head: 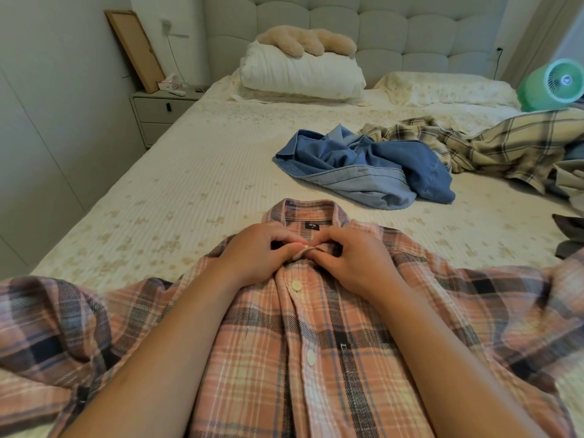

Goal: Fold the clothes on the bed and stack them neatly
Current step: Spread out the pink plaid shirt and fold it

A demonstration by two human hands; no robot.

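Note:
A pink plaid shirt [271, 368] lies front-up across the near part of the bed [164, 197], collar away from me and sleeves spread to both sides. My left hand [256, 257] and my right hand [354, 260] meet just below the collar, each pinching the shirt's front edge at the top button. Two white buttons lower on the placket are fastened. A crumpled blue denim garment [363, 169] lies further back on the bed. Beyond it to the right sprawls a beige plaid garment [493, 147].
Grey clothes [568, 235] lie at the bed's right edge. A white folded duvet [300, 74] with a plush toy [303, 41] sits by the headboard. A green fan [553, 85] stands at the far right. A nightstand [161, 112] is left of the bed.

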